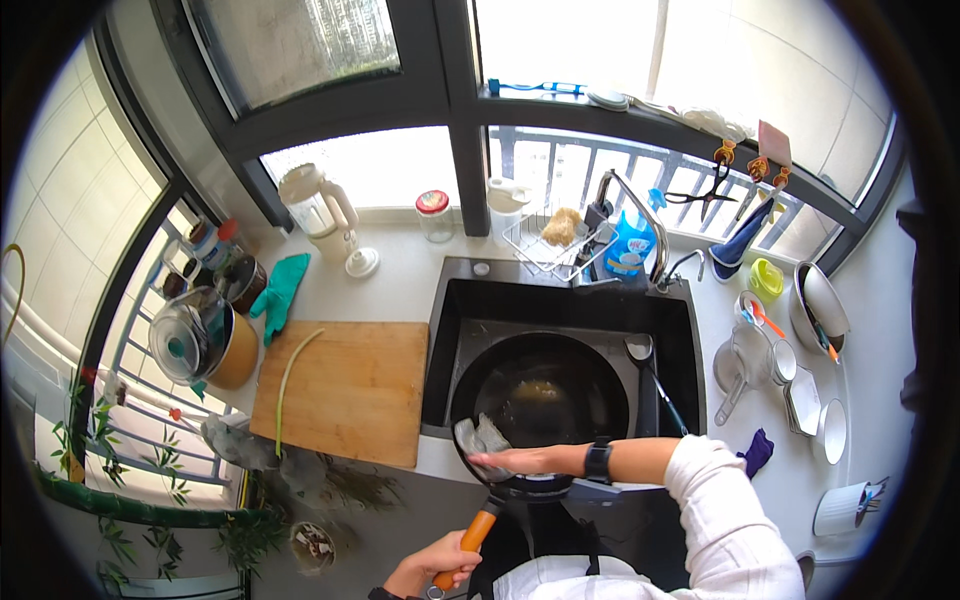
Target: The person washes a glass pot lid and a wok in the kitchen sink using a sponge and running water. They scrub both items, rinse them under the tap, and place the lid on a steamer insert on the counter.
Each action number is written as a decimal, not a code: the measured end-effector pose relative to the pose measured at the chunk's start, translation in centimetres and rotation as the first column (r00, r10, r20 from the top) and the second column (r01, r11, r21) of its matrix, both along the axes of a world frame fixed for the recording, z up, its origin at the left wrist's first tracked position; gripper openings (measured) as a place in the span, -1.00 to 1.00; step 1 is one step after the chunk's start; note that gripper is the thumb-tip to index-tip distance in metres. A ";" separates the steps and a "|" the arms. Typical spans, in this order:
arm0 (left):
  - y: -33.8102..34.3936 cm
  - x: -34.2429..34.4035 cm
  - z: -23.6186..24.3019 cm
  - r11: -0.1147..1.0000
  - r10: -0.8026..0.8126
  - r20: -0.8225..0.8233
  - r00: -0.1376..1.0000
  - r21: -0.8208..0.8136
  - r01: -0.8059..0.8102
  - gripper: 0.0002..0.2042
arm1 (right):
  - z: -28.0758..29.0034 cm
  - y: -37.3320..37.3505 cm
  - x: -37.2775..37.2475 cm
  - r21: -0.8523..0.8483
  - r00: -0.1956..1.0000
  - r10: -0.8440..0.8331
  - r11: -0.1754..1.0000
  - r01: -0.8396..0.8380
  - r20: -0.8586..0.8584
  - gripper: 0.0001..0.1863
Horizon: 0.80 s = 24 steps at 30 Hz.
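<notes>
A large black wok (pixel 540 375) rests in the dark sink (pixel 690 370), tilted toward me, with a small pale wet patch on its bottom. Around its orange handle (pixel 480 530) my left hand (pixel 452 558) is wrapped, below the sink's front edge. My right hand (pixel 515 460), a dark band on its wrist, reaches across the wok's near rim. Its fingers press a crumpled whitish cloth (pixel 482 436) against the inner wall at the near left; the exact material cannot be made out. A ladle (pixel 650 370) with a dark handle leans in the sink, right of the wok.
A wooden cutting board (pixel 350 390) with a long green stalk (pixel 290 385) lies left of the sink. Behind the sink stand a wire rack (pixel 560 245), a blue spray bottle (pixel 632 240) and the faucet (pixel 655 225). Bowls (pixel 820 310) and a strainer (pixel 740 355) crowd the right counter.
</notes>
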<state>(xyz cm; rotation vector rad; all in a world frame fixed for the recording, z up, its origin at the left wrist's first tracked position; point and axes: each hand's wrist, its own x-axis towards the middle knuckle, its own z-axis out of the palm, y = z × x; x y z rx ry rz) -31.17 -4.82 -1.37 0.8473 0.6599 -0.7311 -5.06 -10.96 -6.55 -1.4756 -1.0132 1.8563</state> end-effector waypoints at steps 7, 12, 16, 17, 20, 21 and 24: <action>-0.5 0.1 0.1 0.999 0.038 0.023 0.999 -0.040 -0.037 -0.81 | -0.5 -1.7 0.7 -0.001 0.539 0.459 0.762 -0.648 0.707 -0.41; -0.3 0.3 0.5 0.999 0.030 0.020 0.999 -0.023 -0.029 -0.80 | -2.0 3.2 4.9 -0.033 0.031 0.070 0.751 -0.660 0.997 -0.45; -0.4 0.3 0.7 0.999 0.040 0.014 0.999 -0.025 -0.039 -0.80 | -1.8 3.7 11.0 -0.328 -0.366 0.130 0.764 -0.556 0.922 -0.46; -0.4 0.2 0.7 0.999 0.040 0.008 0.999 -0.020 -0.040 -0.80 | -1.6 3.0 12.4 -0.375 -0.426 0.139 0.755 -0.538 0.894 -0.46; -0.4 0.1 0.6 0.997 0.066 0.002 0.998 -0.038 -0.066 -0.80 | -0.5 -0.1 16.0 -0.485 -0.519 0.177 0.682 -0.547 0.836 -0.48; -0.4 0.1 0.5 0.997 0.075 0.003 0.997 -0.038 -0.074 -0.80 | 0.0 -1.5 16.9 -0.461 -0.446 0.214 0.676 -0.575 0.869 -0.49; -0.6 -0.1 0.5 0.990 0.128 0.005 0.992 -0.055 -0.127 -0.81 | 1.8 -6.4 17.0 -0.427 -0.329 0.279 0.683 -0.592 0.902 -0.52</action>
